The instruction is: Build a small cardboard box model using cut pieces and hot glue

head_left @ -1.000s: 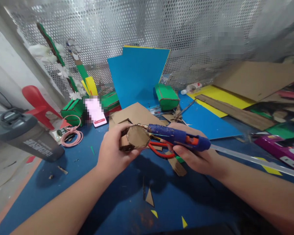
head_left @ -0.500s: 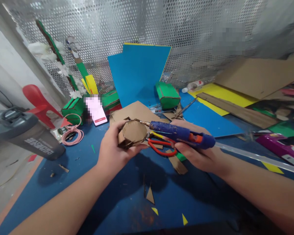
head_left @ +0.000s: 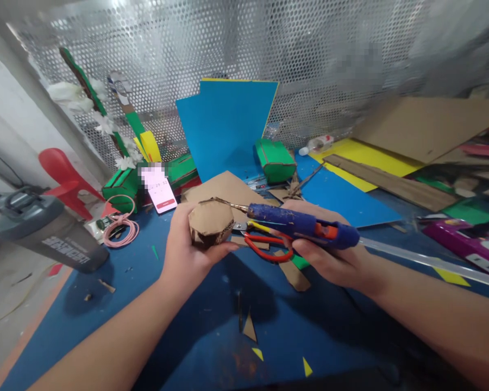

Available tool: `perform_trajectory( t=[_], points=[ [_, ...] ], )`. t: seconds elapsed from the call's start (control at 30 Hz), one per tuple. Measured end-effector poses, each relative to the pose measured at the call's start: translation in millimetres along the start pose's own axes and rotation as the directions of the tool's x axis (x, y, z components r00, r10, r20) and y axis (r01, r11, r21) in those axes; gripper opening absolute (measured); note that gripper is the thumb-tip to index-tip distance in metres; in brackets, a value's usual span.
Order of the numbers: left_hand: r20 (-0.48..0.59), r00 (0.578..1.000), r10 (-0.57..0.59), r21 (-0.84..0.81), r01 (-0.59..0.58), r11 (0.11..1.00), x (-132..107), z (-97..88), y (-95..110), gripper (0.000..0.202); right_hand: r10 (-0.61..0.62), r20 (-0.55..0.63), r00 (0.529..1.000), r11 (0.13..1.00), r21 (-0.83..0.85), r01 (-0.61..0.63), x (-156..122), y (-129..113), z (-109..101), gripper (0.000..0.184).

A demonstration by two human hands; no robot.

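Note:
My left hand [head_left: 191, 244] is wrapped round a small many-sided cardboard box [head_left: 211, 220], its flat top turned up toward me. In my right hand [head_left: 326, 255] is a blue hot glue gun [head_left: 285, 220] with an orange part and a long clear glue stick running out of its back. The gun's thin nozzle points left and meets, or nearly meets, the far upper edge of the box. Red-handled scissors [head_left: 264, 254] lie on the blue table [head_left: 204, 331] below the gun, their blades partly hidden behind the box.
A grey shaker bottle [head_left: 52, 228] stands at the left, near a pink cable [head_left: 122, 231] and a phone [head_left: 161, 193]. Behind are a blue board [head_left: 228, 125] and a green box [head_left: 275, 160]. Cardboard sheets [head_left: 427, 127] and a purple power strip [head_left: 464, 244] are at right.
The cardboard box has tilted and shifted slightly left in my left hand, showing more of its front side. The glue gun stays at its upper edge.

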State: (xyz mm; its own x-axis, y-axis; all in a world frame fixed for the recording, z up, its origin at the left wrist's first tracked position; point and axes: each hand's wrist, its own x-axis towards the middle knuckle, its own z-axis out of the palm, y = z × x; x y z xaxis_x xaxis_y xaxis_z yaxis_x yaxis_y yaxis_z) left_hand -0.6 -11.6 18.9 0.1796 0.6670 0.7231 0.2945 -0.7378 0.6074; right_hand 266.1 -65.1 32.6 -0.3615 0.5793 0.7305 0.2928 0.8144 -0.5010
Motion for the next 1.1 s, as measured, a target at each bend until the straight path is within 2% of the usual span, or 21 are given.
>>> perform_trajectory(
  t=[0.1, 0.23, 0.4, 0.53, 0.67, 0.77, 0.87, 0.97, 1.1],
  points=[
    [-0.022, 1.000, -0.013, -0.005, 0.013, 1.000, 0.1, -0.9, -1.2, 0.083, -0.017, -0.011, 1.000, 1.000, 0.005, 0.018, 0.4, -0.5, 0.1, 0.006],
    [0.024, 0.989, -0.143, -0.127, 0.145, 0.981, -1.3, 3.1, 2.2, 0.088, -0.043, -0.013, 0.999, 0.999, 0.008, 0.043, 1.5, -2.7, 1.0, 0.010],
    [0.067, 0.966, -0.251, -0.156, 0.258, 0.953, -2.1, 5.8, 4.4, 0.096, -0.028, -0.075, 0.997, 0.999, 0.019, 0.030, 1.9, -4.7, 1.9, 0.013],
    [0.083, 0.962, -0.261, -0.139, 0.271, 0.953, -1.7, 4.1, 5.3, 0.098, -0.027, -0.025, 0.999, 0.999, 0.033, 0.028, 3.7, -5.1, 0.0, 0.010],
    [0.052, 0.979, -0.198, -0.066, 0.201, 0.977, -1.1, 2.9, 6.3, 0.093, -0.004, -0.014, 1.000, 0.996, 0.089, 0.005, 4.6, -6.0, -0.2, 0.011],
    [0.059, 0.987, -0.151, -0.015, 0.152, 0.988, -0.6, 1.7, 5.7, 0.087, 0.068, -0.048, 0.997, 0.987, 0.146, -0.060, 0.8, -3.3, 2.3, 0.016],
    [0.124, 0.983, -0.133, -0.016, 0.136, 0.991, 0.7, -1.1, 5.0, 0.085, 0.208, -0.120, 0.971, 0.948, 0.269, -0.170, -4.8, 1.9, 5.1, 0.033],
    [0.217, 0.964, -0.152, -0.015, 0.159, 0.987, 3.1, -5.2, 4.6, 0.087, 0.348, -0.087, 0.933, 0.888, 0.351, -0.298, -7.2, 4.6, 5.3, 0.049],
    [0.264, 0.951, -0.161, -0.002, 0.168, 0.986, 6.0, -9.6, 3.2, 0.087, 0.449, -0.077, 0.890, 0.832, 0.399, -0.385, -3.3, 2.3, 3.4, 0.057]
  ],
)
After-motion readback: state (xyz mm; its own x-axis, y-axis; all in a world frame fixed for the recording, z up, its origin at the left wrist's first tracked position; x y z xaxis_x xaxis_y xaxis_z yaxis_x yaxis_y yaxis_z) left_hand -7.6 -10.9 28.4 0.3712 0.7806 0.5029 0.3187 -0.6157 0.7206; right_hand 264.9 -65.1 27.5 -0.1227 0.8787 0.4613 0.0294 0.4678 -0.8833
